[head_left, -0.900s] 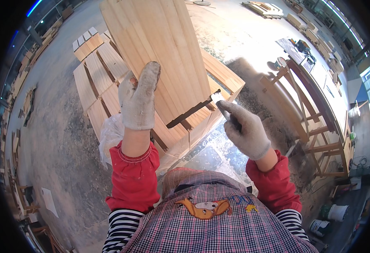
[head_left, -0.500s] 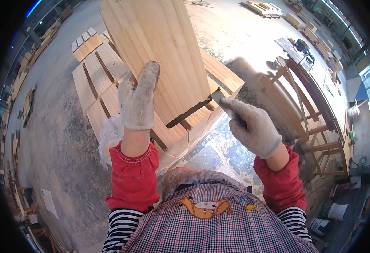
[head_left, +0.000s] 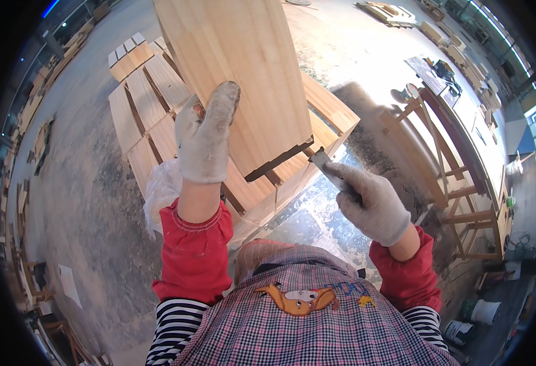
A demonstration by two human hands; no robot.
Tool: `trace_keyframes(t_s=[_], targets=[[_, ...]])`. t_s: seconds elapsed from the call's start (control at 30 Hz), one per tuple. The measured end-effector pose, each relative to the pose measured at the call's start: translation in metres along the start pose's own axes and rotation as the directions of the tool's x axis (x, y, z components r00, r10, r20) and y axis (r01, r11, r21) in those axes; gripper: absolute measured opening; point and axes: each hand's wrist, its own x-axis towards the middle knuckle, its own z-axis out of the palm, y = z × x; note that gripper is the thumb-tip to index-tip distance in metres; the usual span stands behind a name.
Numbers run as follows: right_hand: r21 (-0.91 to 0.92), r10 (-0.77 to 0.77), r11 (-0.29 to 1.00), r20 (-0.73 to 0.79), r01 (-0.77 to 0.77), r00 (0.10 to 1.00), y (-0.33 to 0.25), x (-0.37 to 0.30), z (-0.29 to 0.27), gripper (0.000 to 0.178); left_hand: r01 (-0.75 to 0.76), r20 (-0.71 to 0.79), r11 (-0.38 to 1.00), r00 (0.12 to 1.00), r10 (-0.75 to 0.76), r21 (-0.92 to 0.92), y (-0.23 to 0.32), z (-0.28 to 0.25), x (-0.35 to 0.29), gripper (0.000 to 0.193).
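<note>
My left hand (head_left: 205,137), in a soiled white glove, grips a wide light-wood board (head_left: 243,79) by its left edge, thumb laid over the face. The board is tilted up above a stack of wooden pieces (head_left: 152,91). Along its near end runs a dark, uneven strip (head_left: 279,160). My right hand (head_left: 374,204), gloved too, is closed around a flat metal scraper (head_left: 330,169), index finger stretched along the blade. The scraper's dark-smeared tip is just off the board's near right corner, apart from it. My left fingers behind the board are hidden.
A crumpled clear plastic bag (head_left: 163,192) hangs at the stack's near left side. To the right stands a long wooden-framed workbench (head_left: 463,165) with tools on top. White buckets (head_left: 484,312) sit at the lower right. More timber lies along the far left and far right.
The scraper has come away from the board's near edge, moving slightly right and down with my right hand. My left hand still holds the board, which sits slightly farther right in view.
</note>
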Motion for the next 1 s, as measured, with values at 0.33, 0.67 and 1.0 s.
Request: trace_keyframes(t_s=[0.33,0.67,1.0], targets=[[-0.064,-0.122,0.990,0.069,0.127,0.990,-0.030,-0.002,0.038,0.050,-0.045,0.030,0.999,0.999,0.046,-0.020,-0.005,0.002,-0.001,0.021],[-0.194,-0.147,0.966,0.142,0.173,0.979,-0.039,0.002,0.062,0.054,-0.106,0.097,0.994,0.989,0.108,-0.025,-0.009,-0.003,0.000,0.021],[-0.196,-0.106,0.969,0.207,0.147,0.973,-0.045,0.000,0.053,0.055,-0.109,0.109,0.989,0.987,0.119,-0.095,-0.013,-0.006,0.001,0.025]])
